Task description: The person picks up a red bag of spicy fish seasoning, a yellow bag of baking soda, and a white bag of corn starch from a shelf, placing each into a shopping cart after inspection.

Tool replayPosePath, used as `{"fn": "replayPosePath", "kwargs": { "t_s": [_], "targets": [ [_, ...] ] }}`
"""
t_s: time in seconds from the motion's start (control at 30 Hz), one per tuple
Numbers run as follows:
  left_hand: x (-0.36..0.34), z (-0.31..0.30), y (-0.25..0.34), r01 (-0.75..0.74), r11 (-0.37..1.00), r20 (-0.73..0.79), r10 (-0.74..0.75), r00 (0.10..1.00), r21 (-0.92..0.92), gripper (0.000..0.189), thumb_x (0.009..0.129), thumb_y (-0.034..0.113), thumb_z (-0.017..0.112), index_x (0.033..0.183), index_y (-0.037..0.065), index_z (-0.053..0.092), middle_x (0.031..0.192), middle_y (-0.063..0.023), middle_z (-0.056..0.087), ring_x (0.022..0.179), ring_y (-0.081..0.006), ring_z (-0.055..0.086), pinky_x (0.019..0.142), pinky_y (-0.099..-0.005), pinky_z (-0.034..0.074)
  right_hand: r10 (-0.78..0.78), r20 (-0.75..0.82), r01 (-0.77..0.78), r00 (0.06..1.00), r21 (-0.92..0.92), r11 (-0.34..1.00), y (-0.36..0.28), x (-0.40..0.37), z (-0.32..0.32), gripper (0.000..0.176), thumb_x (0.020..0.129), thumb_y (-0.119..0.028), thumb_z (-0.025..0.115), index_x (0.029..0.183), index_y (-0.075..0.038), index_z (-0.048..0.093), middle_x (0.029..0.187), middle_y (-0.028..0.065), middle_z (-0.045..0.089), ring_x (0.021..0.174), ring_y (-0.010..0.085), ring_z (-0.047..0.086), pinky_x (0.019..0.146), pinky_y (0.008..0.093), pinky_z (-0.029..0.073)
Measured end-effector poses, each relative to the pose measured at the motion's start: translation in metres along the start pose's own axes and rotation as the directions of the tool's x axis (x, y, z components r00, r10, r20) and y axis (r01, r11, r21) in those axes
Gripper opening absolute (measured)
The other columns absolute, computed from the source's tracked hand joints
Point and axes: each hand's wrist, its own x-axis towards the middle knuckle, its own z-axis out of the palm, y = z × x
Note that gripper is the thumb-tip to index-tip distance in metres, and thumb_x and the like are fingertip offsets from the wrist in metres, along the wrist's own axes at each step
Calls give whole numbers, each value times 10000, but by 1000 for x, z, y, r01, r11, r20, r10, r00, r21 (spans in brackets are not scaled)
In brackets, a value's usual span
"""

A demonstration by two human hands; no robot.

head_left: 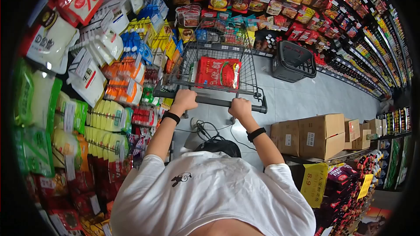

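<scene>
Both of my hands are wrapped round the dark push bar of a wire shopping cart. My left hand grips the bar left of its middle, fingers closed. Toward the bar's right end, my right hand is closed on it too. A red package with a large pale-lettered print lies in the cart, just past the bar. Beside it on the left, a small part of a pale and green item shows. Each wrist carries a black band.
Hanging bagged goods crowd close on the left. Packed shelves run ahead and along the right. A dark grey shopping basket stands on the tiled floor right of the cart. Cardboard boxes sit at the near right, above a yellow price sign.
</scene>
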Motion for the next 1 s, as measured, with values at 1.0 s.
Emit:
{"fn": "replayPosePath", "kwargs": {
  "t_s": [1.0],
  "targets": [
    [-350, 88, 115, 63, 997, -48, -65, 997, -41, 203, 560, 220, 610, 693, 80, 671, 677, -160, 636, 675, -327, 633, 637, -427, 493, -101, -104, 94, 989, -71, 993, -70, -355, 55, 139, 593, -203, 623, 636, -71, 619, 641, 123, 632, 641, 276, 633, 598, 373, 500]
  ]
}}
